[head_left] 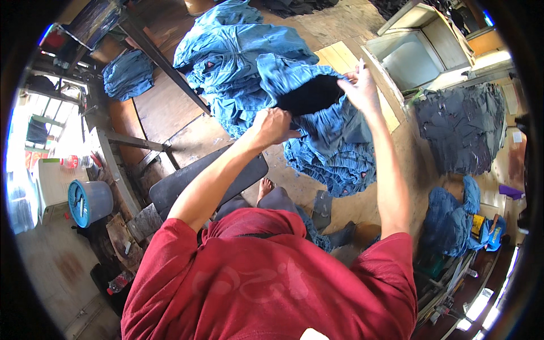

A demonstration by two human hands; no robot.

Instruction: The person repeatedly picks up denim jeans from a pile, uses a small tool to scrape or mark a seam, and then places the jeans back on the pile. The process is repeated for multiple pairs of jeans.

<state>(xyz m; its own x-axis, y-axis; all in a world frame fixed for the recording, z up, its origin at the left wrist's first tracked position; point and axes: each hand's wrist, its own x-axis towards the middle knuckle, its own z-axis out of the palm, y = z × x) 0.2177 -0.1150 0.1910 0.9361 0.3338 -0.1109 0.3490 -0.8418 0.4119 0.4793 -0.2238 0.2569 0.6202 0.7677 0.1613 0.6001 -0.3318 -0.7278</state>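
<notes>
A blue denim garment (334, 127) is stretched between my two hands, its dark inside showing through a wide opening. My left hand (272, 126) is closed on the near left edge of that opening. At the far right edge, my right hand (361, 88) grips the cloth; a small whitish tip sticks up at its fingers, too small to name. Just beyond rises a large heap of blue denim garments (226, 51). Below the held garment lies a smaller pile of gathered blue denim (334, 170), partly covered by it.
A stack of dark grey cloth pieces (462, 127) lies to the right, below an open wooden cabinet (411, 56). More denim (447, 218) sits at the lower right. On the left are a dark bench (226, 170), a blue bucket (90, 203) and folded denim (129, 75).
</notes>
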